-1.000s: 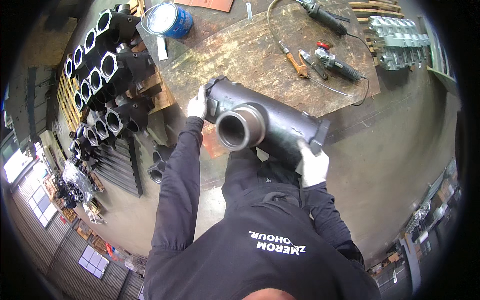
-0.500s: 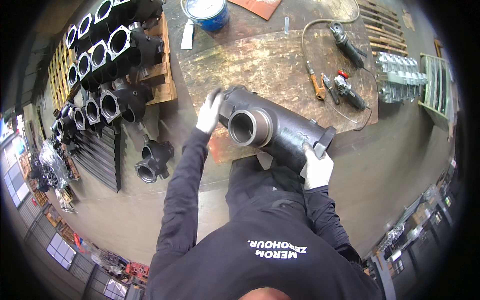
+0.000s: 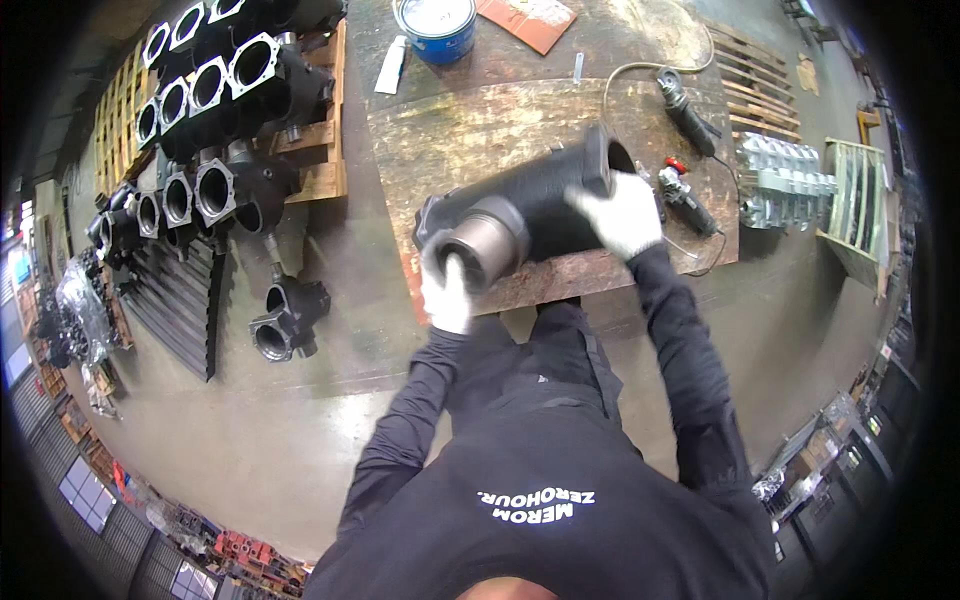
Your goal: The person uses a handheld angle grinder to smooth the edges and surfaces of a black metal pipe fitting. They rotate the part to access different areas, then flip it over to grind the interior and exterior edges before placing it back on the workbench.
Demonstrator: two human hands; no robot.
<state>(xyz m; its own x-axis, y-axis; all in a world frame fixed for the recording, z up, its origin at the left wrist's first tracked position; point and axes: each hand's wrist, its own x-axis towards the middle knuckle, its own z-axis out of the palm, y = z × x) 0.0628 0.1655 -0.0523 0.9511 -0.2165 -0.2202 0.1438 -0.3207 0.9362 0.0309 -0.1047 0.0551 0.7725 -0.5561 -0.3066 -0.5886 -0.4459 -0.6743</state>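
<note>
While the gloved left hand (image 3: 446, 296) closes over the bare metal collar at the near end of the black cast pipe fitting (image 3: 530, 210), the right hand (image 3: 625, 212) lies spread against its far flank, fingers open rather than wrapped. That fitting rests on the worn surface (image 3: 480, 125), near its front edge. Beyond the fitting sit an angle grinder (image 3: 686, 108) and a blue paint tin (image 3: 438, 25); left of it, similar black castings (image 3: 215, 90) wait on pallets, so I judge many pieces remain to be handled.
</note>
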